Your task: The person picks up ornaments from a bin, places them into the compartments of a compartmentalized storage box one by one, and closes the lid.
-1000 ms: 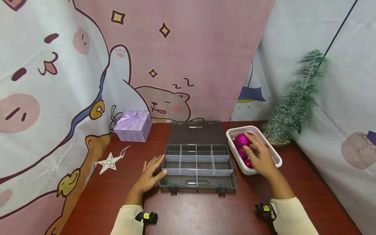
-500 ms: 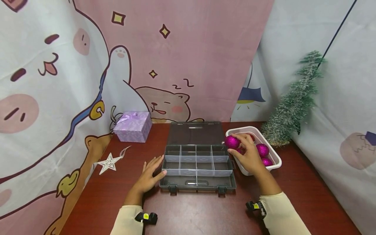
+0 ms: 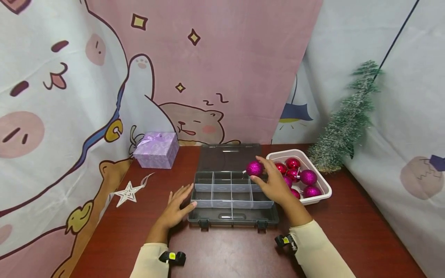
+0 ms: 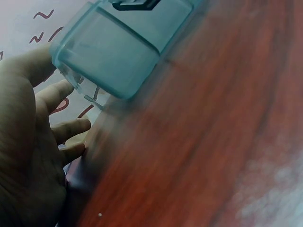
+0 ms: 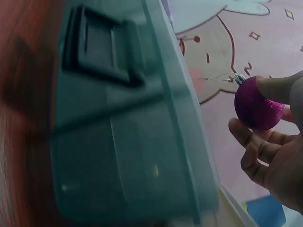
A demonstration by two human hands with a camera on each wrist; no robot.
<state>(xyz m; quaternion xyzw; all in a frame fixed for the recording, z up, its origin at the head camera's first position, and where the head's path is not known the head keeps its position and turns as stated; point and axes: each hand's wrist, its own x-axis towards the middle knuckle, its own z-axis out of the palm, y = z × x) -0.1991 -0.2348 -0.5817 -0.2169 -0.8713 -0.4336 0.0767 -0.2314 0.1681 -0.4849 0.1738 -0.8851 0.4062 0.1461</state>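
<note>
My right hand [image 3: 273,184] pinches a glittery magenta Christmas ball [image 3: 255,168] between thumb and fingers, over the right back part of a compartment box. The ball's silver cap and wire hook show in the right wrist view, pointing away from the palm [image 5: 284,168]. The grey see-through compartment box [image 3: 233,214] lies with its lid [image 3: 231,157] folded back; pale dividers [image 3: 222,203] split it into cells. My left hand [image 3: 176,207] rests at the box's left edge, fingers extended and thumb on the rim. In the left wrist view the fingers [image 4: 57,97] reach along the box's side.
Right of the box stands a white tub [image 3: 325,189] with several red and magenta balls [image 3: 308,177]. Behind it is a small frosted tree [image 3: 342,123]. A lilac gift box [image 3: 156,150] and a white star ornament [image 3: 128,194] lie at left on the brown table [image 3: 222,255].
My right hand has lifted a magenta ball out of the white tub and carried it left over the compartment box. The left hand has stayed in place.
</note>
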